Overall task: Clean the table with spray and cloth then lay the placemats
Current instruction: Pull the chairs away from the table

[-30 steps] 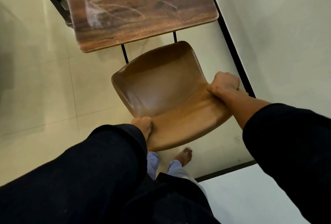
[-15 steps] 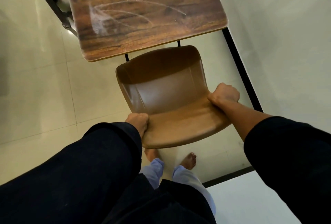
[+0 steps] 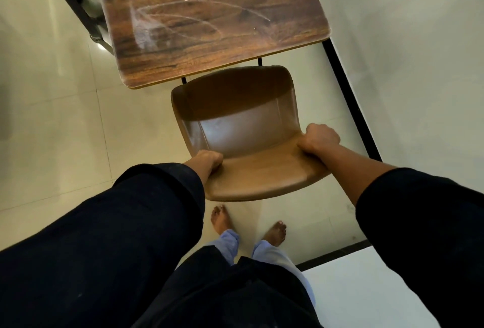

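Both hands clamp the chair point(image 3: 251, 170): left hand point(image 3: 207, 161) gripping one side of the backrest, right hand point(image 3: 318, 139) the other, seat front tucked under the table point(image 3: 209, 21)

The table point(image 3: 209, 18) lies at the top of the view, farthest from the person. Just before it stands a chair point(image 3: 243, 133), its front edge tucked slightly under the table's near edge. The left hand point(image 3: 207, 161) grips the chair's left side and the right hand point(image 3: 318, 139) grips its right side. Two bare feet point(image 3: 275, 232) stand on the floor point(image 3: 52, 118) just behind the chair. A wall point(image 3: 419, 39) runs along the right of both table and chair.
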Tool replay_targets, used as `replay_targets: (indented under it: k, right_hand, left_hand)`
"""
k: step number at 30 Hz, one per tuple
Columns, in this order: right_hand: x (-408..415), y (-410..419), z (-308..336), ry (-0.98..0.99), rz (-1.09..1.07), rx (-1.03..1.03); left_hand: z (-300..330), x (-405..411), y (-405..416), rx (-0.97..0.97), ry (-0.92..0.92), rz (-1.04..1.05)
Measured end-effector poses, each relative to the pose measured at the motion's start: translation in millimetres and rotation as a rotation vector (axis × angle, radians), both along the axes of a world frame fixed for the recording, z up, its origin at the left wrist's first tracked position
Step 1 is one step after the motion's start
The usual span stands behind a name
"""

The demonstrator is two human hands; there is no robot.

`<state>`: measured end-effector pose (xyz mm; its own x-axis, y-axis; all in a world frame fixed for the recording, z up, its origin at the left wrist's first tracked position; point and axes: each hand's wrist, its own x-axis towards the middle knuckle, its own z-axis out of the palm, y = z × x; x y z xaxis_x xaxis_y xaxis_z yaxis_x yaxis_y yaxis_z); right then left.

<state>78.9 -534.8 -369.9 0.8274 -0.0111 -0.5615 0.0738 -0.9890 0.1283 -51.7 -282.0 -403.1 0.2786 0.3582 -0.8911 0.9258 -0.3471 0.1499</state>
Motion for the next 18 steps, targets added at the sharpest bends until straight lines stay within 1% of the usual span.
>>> replay_targets:
  k: [3,6,8,10,13,15,17,18]
  right_hand:
    - [-10,2,16,0.106,0.137,-0.053]
    - [-23,-2,28,0.134,0.237,-0.033]
    - [-30,-6,33,0.169,0.317,0.061]
    - [-41,-15,43,0.208,0.43,0.198]
    - [-62,-32,61,0.142,0.671,0.316]
    - [-73,-45,66,0.065,0.811,0.309]
    - [-78,-53,66,0.028,0.897,0.278]
    - [-79,-54,67,0.007,0.913,0.257]
  left_hand:
    - [16,5,-13,-0.033,-0.013,-0.072]
    - [29,-3,-26,-0.062,-0.015,-0.278]
    - [37,-8,-33,-0.055,-0.042,-0.443]
    - [48,-18,-44,-0.061,-0.125,-0.589]
    - [75,-40,-61,-0.063,-0.293,-0.761]
    - [87,-54,-71,0.005,-0.367,-0.875]
    - [93,-66,-77,0.172,-0.419,-1.01]
    - [94,-69,-80,0.254,-0.433,-1.044]
